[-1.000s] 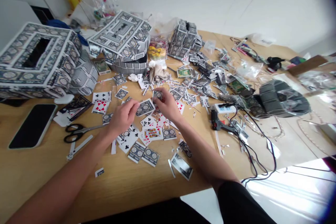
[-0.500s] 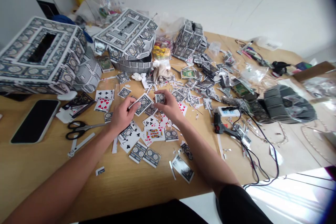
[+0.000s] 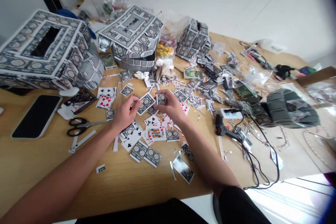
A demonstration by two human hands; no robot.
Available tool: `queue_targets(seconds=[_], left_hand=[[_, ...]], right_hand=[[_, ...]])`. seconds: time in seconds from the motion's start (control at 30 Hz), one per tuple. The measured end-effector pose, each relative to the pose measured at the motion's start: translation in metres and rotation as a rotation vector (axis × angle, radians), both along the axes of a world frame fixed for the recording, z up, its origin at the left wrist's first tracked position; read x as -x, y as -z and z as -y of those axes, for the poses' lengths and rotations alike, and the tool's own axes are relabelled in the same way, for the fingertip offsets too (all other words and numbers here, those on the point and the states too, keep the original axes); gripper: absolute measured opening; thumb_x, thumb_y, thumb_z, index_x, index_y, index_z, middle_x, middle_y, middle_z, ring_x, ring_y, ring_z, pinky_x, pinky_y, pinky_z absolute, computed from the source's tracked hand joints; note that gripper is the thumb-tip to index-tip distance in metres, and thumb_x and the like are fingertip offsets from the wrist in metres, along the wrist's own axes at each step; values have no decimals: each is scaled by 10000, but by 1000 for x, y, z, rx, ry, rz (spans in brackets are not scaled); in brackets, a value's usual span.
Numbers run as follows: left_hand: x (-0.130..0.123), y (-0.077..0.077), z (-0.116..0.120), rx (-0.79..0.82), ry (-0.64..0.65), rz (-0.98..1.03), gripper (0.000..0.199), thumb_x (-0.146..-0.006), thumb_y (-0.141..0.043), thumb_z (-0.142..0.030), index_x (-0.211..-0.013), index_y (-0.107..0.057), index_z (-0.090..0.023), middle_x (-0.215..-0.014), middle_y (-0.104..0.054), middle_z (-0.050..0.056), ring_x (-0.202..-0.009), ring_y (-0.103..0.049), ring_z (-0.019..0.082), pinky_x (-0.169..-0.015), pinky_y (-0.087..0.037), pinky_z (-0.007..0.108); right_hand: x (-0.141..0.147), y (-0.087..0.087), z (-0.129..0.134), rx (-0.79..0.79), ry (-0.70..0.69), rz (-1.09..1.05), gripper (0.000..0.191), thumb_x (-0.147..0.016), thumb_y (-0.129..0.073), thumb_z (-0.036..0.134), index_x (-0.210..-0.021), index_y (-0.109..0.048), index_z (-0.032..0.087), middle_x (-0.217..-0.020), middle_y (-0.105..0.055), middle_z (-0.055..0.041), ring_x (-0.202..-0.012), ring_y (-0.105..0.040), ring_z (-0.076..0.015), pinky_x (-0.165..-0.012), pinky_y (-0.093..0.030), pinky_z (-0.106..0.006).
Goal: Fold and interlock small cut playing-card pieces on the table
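My left hand point(image 3: 127, 112) pinches a patterned playing card point(image 3: 146, 104) at its left edge, back side up. Close beside it on the right, my right hand point(image 3: 172, 106) holds a smaller card piece point(image 3: 161, 99) between thumb and fingers. The two pieces are near each other; whether they touch I cannot tell. Beneath the hands lie loose cards, among them a king card point(image 3: 155, 133) and a club card point(image 3: 131, 136). Two card backs point(image 3: 145, 153) lie side by side nearer the front edge. Black scissors point(image 3: 81, 126) rest left of my left hand.
A phone point(image 3: 36, 116) lies at the left. Card-covered boxes point(image 3: 44, 49) and a lidded card structure point(image 3: 131, 29) stand behind. At the right are a glue gun point(image 3: 225, 130), a power strip point(image 3: 231, 113), black cables and a round grey card object point(image 3: 291, 108). Scraps cover the middle back.
The view has shifted slightly, so the objects at the back appear a little further right. Both hands keep their hold on the card pieces, with little visible movement.
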State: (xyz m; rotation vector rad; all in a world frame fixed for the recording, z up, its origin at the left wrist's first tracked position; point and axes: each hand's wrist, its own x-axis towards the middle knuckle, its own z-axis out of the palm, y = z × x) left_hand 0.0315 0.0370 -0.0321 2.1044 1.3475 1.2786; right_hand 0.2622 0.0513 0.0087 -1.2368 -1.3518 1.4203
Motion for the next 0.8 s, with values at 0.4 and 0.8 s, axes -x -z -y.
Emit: queue_targets(seconds=[0.4, 0.8], left_hand=[[0, 2, 1, 31, -18, -9, 348, -1112, -526, -519, -1008, -661, -215, -690, -672, -25, -526, -528, 119, -564, -394, 262], [-1, -3, 2, 84, 68, -21, 360, -1081, -597, -521, -961, -732, -210, -660, -665, -42, -509, -502, 99, -565, -387, 239]], right_hand=[[1, -5, 0, 2, -10, 18, 508, -710, -832, 271, -1176, -631, 258, -865, -640, 52, -731, -586, -160, -706, -511, -324], [4, -6, 1, -35, -28, 12, 342, -1003, -622, 544, -1146, -724, 250, -922, -623, -13, -798, -599, -172, -686, -572, -314]])
